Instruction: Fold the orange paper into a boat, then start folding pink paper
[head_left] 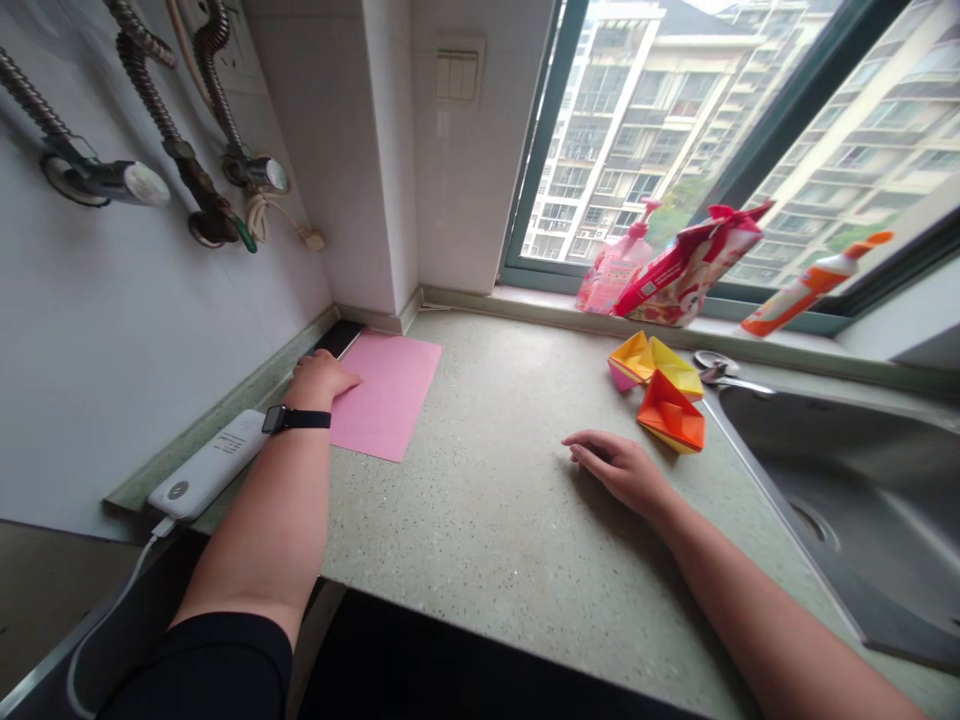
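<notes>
My left hand [322,379], with a black watch [296,418] on its wrist, rests on the left edge of a flat sheet of pink paper [394,390]. Its thumb is stretched over the paper, apart from the fingers, which partly curl out of sight beside a dark phone [339,338]. On the bare counter my right hand [611,465] lies on its side, loosely bent and holding nothing. Just beyond it sit folded paper pieces: an orange-red one [673,412], a yellow one [675,368] and an orange-yellow one with pink [631,360].
A white power strip [206,465] with a cable lies along the left wall. At the right is a steel sink [862,480] with a faucet [739,378]. A pink pump bottle [619,262], a red bag [694,268] and an orange-white bottle [810,290] stand on the windowsill.
</notes>
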